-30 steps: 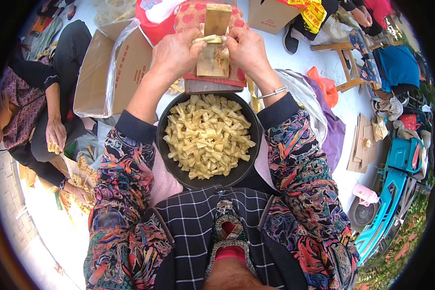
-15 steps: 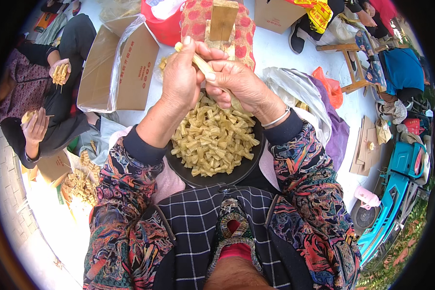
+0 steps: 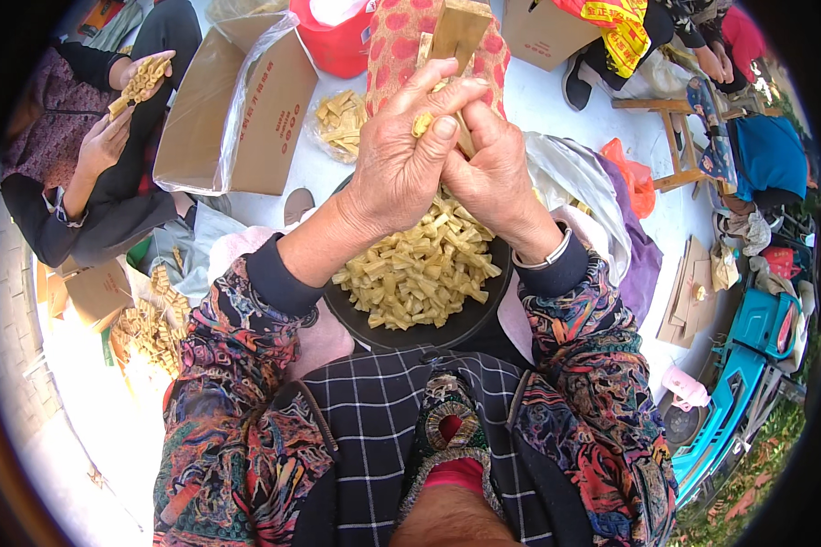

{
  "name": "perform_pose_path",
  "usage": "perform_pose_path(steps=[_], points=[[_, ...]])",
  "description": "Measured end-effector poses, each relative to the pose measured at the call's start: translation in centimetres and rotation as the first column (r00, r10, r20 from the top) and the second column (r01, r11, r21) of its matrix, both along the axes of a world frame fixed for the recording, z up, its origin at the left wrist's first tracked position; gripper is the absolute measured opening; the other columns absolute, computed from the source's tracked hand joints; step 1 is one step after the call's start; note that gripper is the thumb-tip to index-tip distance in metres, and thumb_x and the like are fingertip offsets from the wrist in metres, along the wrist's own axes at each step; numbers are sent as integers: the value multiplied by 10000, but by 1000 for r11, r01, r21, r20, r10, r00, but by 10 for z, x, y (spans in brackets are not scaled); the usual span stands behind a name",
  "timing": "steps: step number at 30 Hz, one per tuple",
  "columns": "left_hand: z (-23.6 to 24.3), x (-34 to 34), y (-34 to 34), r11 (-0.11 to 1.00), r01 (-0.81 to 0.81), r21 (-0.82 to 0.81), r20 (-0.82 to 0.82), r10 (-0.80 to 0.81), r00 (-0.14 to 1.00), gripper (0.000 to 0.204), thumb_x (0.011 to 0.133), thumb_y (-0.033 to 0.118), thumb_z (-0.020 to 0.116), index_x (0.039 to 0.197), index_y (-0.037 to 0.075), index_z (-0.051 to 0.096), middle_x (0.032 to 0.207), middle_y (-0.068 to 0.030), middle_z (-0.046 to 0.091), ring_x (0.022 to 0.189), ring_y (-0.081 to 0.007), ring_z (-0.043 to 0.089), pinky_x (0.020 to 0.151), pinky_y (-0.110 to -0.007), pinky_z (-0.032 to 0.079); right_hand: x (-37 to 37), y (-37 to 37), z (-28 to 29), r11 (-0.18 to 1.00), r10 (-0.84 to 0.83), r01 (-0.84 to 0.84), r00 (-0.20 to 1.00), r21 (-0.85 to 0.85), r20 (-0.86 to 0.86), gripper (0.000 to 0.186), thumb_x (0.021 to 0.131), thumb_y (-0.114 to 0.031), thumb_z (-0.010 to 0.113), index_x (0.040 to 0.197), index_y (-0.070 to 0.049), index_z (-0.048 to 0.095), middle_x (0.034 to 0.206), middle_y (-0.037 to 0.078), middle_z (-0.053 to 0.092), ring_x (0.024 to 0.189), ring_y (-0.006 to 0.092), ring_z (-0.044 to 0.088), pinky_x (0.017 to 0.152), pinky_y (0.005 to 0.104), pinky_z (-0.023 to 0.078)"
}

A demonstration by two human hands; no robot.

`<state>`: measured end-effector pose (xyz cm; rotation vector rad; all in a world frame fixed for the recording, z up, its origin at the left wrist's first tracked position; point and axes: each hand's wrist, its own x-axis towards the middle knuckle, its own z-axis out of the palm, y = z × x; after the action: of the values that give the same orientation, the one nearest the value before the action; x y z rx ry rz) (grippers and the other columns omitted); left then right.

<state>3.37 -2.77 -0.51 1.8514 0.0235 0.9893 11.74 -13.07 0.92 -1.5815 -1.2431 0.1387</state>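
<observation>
My left hand (image 3: 410, 146) is closed, its fingertips pinching a pale yellow folded strip (image 3: 422, 125) whose end shows beside the thumb. Pressed close against it, my right hand (image 3: 497, 173) is also closed, with a tan length of the same strip showing between the two hands. Its far part is hidden by the fingers. Below both hands, a round black pan (image 3: 356, 321) rests on my lap, heaped with short, pale yellow-green knotted pieces (image 3: 420, 269). Just beyond my fingers stands a wooden block (image 3: 462, 36) on a red-dotted cloth (image 3: 394, 46).
An open cardboard box (image 3: 265, 118) and a clear bag of yellow strips (image 3: 340, 118) stand left of the cloth. At far left, a person's hands (image 3: 109, 137) hold a yellow bundle. A white plastic sheet (image 3: 566, 178) and a wooden stool (image 3: 670, 128) lie to the right.
My hands have shifted right and closed together, and the long strip that ran between them is now mostly hidden in my fingers. The person at left has brought both hands together.
</observation>
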Motion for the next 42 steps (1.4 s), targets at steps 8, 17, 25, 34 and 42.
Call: perform_pose_path(steps=[8,17,25,34,42], points=[[3,3,15,968,-52,-247,-548,-95,831,170,722,-32,514,845,15,621,1107,-113,582,932,-148,583,795,-286,477,8,-7,-5,976,18,-155,761,-155,-649,345,991,-285,434,781,-42,561,534,-34,468,459,76,421,426,231,342],[0,-4,15,990,8,143,-50,-1,999,53,669,-11,531,707,22,513,621,-69,527,550,-188,498,532,-331,425,27,-11,-6,854,113,-519,239,-28,-964,253,889,-283,524,781,-57,561,512,-70,352,406,41,287,390,209,256],[2,-1,14,966,-173,-194,-365,93,926,94,749,46,599,698,24,524,585,-52,528,546,-101,495,504,-276,418,37,-15,-3,933,188,-360,531,-19,-826,146,859,-153,660,930,-39,603,631,-49,483,506,14,379,440,172,281],[1,-2,21,999,40,16,-305,-33,952,176,755,128,693,710,12,569,597,-47,548,550,-91,527,501,-254,424,33,-17,-10,956,213,-268,350,120,-912,160,898,-142,620,1006,-24,613,663,-54,476,537,12,376,445,165,281],[10,-14,36,470,335,-817,-65,-653,755,184,898,181,578,764,58,549,556,20,438,449,-70,433,419,-209,315,39,-20,-4,945,255,-317,554,82,-792,175,910,-181,586,993,-33,627,621,-78,439,536,14,344,461,175,247]])
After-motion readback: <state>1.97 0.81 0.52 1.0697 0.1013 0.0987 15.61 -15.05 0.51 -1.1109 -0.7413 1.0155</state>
